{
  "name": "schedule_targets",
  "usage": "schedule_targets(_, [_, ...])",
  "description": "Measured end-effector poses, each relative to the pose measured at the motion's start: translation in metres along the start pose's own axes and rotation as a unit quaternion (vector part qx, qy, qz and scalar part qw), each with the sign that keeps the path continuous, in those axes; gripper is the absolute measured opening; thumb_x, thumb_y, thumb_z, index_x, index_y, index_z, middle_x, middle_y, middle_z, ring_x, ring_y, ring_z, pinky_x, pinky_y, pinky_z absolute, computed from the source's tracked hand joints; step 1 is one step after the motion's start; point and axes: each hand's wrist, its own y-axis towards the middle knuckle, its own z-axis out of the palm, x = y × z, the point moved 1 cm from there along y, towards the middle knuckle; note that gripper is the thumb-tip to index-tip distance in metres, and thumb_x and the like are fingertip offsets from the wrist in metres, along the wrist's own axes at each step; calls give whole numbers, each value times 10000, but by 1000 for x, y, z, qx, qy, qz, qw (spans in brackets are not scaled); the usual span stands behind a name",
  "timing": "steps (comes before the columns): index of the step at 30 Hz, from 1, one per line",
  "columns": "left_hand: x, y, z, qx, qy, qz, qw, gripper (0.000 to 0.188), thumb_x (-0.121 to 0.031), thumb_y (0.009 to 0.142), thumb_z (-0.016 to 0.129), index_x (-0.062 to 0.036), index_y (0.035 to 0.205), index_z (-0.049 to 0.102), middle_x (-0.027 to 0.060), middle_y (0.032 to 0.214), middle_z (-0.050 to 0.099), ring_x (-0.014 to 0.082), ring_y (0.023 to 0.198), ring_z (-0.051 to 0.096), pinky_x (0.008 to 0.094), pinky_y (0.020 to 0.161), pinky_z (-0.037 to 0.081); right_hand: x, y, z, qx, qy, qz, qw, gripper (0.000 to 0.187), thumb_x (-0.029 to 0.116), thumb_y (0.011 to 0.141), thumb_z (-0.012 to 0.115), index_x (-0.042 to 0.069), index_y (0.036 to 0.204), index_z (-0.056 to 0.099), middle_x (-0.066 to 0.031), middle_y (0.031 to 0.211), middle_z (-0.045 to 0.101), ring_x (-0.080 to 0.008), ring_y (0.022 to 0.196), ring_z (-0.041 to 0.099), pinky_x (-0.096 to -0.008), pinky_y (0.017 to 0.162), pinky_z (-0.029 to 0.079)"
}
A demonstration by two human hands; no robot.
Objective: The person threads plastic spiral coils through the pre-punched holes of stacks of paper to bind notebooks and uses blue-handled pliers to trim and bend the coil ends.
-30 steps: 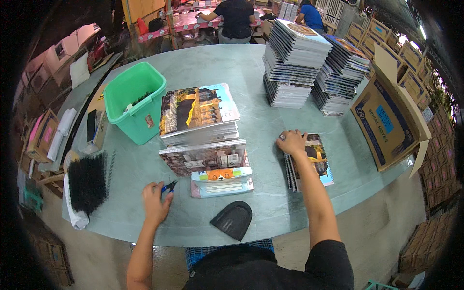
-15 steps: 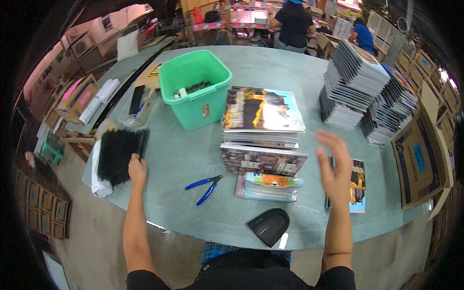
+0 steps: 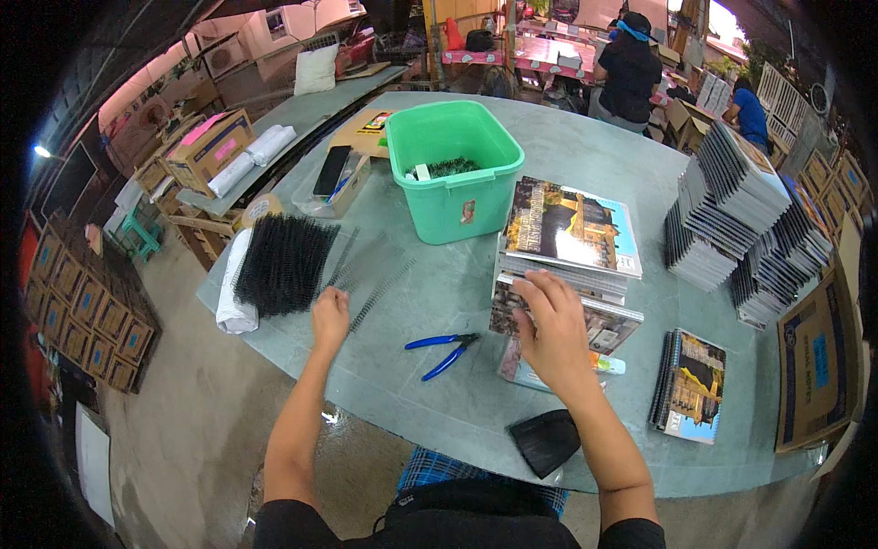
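My left hand is closed in a pinch on thin black spiral binding coils, drawn slightly apart from a dense pile of the same coils on the table's left side. My right hand hovers over the front of a book stack, fingers bent but apart; whether its fingertips touch the books I cannot tell. A blue-handled cutter lies between my hands, jaws apart. Behind it, a green bin holds black clippings and a small white item. A black rounded piece rests near the front edge.
A spiral-bound notebook pile lies to my right. Tall notebook stacks stand beyond it, beside an open cardboard box. A phone sits on a plastic case at the back left. Two people work in the background.
My left hand has pulled some coils away from the pile, toward the right. My right hand has moved left to the book stack. The whole view has shifted.
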Motion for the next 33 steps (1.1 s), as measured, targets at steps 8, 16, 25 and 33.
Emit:
schedule_targets(8, [-53, -55, -13, 70, 109, 71, 989, 214, -217, 786, 636, -8, 769, 592, 200, 826, 616, 385, 783, 595, 461, 693, 469, -38, -7, 22, -117, -24, -123, 985, 323, -4, 689, 622, 40, 1009, 593, -107, 1039, 583, -305, 979, 550, -424, 838, 435])
schedule_targets(16, [-56, -42, -33, 97, 97, 47, 989, 228, -204, 778, 639, 19, 771, 590, 223, 821, 623, 390, 784, 607, 472, 673, 479, -39, -8, 23, -112, -25, -135, 984, 327, -39, 653, 622, 38, 970, 602, -95, 999, 589, -290, 948, 563, -409, 804, 443])
schedule_targets(25, [-57, -58, -29, 108, 114, 70, 985, 218, -254, 748, 678, -45, 786, 632, 200, 805, 641, 399, 816, 609, 488, 701, 485, -40, -9, 22, -111, -14, -121, 986, 331, -44, 659, 614, 46, 978, 591, -87, 973, 594, -284, 935, 566, -397, 793, 434])
schedule_targets(33, [-75, -23, -34, 37, 14, 54, 998, 152, -175, 805, 625, -43, 880, 628, 132, 777, 638, 296, 695, 623, 367, 644, 493, -29, -6, 22, -113, -36, -90, 989, 333, 29, 690, 636, 44, 1018, 580, -86, 944, 588, -279, 901, 558, -399, 799, 406])
